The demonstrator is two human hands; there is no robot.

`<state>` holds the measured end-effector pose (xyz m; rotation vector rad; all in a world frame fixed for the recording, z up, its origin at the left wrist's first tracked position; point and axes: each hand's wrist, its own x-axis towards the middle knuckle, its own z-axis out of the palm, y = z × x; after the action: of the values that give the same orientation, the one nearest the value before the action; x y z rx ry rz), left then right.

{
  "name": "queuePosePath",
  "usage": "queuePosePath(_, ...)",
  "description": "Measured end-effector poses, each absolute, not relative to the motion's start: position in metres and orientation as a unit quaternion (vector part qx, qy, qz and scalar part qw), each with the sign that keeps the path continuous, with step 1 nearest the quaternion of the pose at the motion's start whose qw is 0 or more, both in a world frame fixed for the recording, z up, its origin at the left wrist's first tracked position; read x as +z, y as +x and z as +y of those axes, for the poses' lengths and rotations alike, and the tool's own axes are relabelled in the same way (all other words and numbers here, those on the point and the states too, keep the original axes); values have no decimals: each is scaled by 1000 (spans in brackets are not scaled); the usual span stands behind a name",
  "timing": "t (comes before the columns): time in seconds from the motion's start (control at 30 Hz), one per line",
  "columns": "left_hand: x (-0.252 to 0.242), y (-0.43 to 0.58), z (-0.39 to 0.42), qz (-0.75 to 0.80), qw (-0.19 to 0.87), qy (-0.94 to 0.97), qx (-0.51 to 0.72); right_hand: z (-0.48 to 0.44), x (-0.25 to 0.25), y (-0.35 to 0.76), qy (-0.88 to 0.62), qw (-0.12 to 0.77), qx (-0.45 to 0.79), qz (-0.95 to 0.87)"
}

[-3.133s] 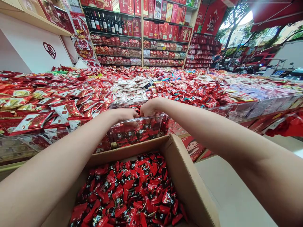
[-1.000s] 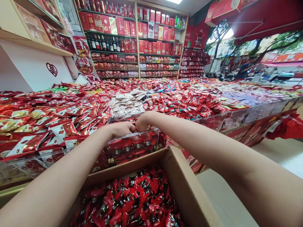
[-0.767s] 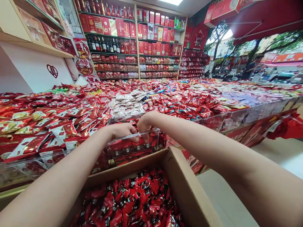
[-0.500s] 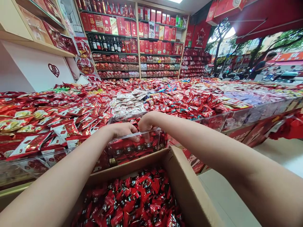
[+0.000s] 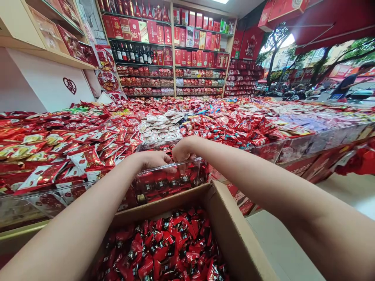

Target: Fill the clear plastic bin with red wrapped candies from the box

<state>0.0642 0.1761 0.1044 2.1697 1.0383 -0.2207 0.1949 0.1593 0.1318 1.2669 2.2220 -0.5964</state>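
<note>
Both hands reach into a clear plastic bin [image 5: 152, 170] of red and black wrapped candies [image 5: 160, 185]. My left hand [image 5: 159, 160] is just behind the bin's front edge, its fingers bent down among the candies. Close beside it on the right, my right hand [image 5: 183, 154] points down into the same bin, with fingers partly hidden by the hand and the clear front wall. What either hand grips cannot be made out. Below stands an open cardboard box [image 5: 234, 230] holding many of the same red and black candies [image 5: 164, 246].
Bins of red packets [image 5: 84, 160], white packets [image 5: 159, 127] and other sweets spread around. Shelves [image 5: 174, 50] with bottles and red boxes line the back. At the far right, a person [image 5: 347, 86] is outside. Pale floor [image 5: 269, 234] shows right of the box.
The view has shifted slightly, so the scene sits a little further right. Both hands stay in the bin, with my left fingers a bit closer to my right hand. The person outside appears further right.
</note>
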Motion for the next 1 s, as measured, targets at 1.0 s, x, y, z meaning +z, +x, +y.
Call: queuePosePath(1.0, 107, 62, 173, 417, 313, 842, -139, 171, 120, 204, 469, 222, -268, 812)
